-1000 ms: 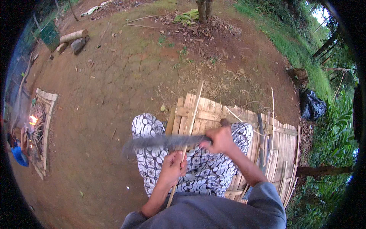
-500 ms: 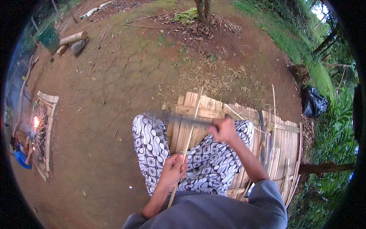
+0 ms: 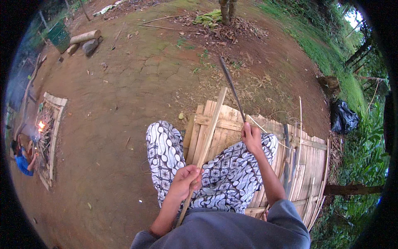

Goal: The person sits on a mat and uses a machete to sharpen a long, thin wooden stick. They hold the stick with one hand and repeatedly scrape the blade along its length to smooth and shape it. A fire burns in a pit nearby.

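Note:
My left hand [image 3: 185, 182] is closed around the lower part of a long split bamboo strip [image 3: 212, 128]. The strip slants up and away from my lap, its lower end near my waist and its far end beyond the mat. In my right hand [image 3: 251, 137] is the handle of a machete [image 3: 233, 88]; its long dark blade points up and away, apart from the strip and to its right. My fist hides most of the handle. Beneath both hands are my patterned trousers [image 3: 224, 176], legs folded on a woven bamboo mat [image 3: 310, 166].
Dark blades or rods [image 3: 286, 151] and thin bamboo strips [image 3: 300, 120] lie on the mat at right. A black plastic bag [image 3: 343, 117] sits beyond. Pale shavings [image 3: 265, 93] litter the soil ahead. Far left, a person in blue [image 3: 25, 162] crouches by a fire [image 3: 41, 125].
The machete has swung from lying across the strip to pointing up and away, clear of it. The strip has turned slightly, showing a broader face. My left hand still grips it.

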### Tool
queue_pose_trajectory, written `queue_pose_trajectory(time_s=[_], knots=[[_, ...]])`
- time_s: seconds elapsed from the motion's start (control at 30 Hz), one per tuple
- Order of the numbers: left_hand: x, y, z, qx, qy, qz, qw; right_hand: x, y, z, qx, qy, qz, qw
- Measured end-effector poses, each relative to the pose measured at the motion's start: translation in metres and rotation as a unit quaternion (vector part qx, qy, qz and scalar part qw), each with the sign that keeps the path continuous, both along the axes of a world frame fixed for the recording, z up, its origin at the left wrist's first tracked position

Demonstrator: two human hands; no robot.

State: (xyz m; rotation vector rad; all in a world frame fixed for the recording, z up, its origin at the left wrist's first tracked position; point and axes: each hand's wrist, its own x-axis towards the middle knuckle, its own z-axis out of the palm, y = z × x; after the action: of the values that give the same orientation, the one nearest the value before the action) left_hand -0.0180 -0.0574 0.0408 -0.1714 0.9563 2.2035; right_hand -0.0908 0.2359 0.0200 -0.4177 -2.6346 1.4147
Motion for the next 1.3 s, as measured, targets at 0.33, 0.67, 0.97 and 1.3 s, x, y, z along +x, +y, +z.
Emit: queue_pose_trajectory(time_s=[0.33,0.67,0.97,1.3], knots=[[-0.008,0.012,-0.005,-0.048,-0.025,0.009,0.999,0.046,-0.058,0.031,0.066,0.037,0.201,0.977],[0.019,0.022,0.017,-0.15,0.023,0.059,0.987,0.006,-0.023,0.021,0.198,0.05,0.145,0.968],[0.014,0.029,-0.001,-0.144,-0.017,0.033,0.989,0.041,-0.062,0.034,0.296,0.153,0.325,0.885],[0.006,0.02,-0.009,-0.118,-0.005,0.085,0.989,0.005,-0.009,0.008,0.258,-0.016,0.128,0.958]])
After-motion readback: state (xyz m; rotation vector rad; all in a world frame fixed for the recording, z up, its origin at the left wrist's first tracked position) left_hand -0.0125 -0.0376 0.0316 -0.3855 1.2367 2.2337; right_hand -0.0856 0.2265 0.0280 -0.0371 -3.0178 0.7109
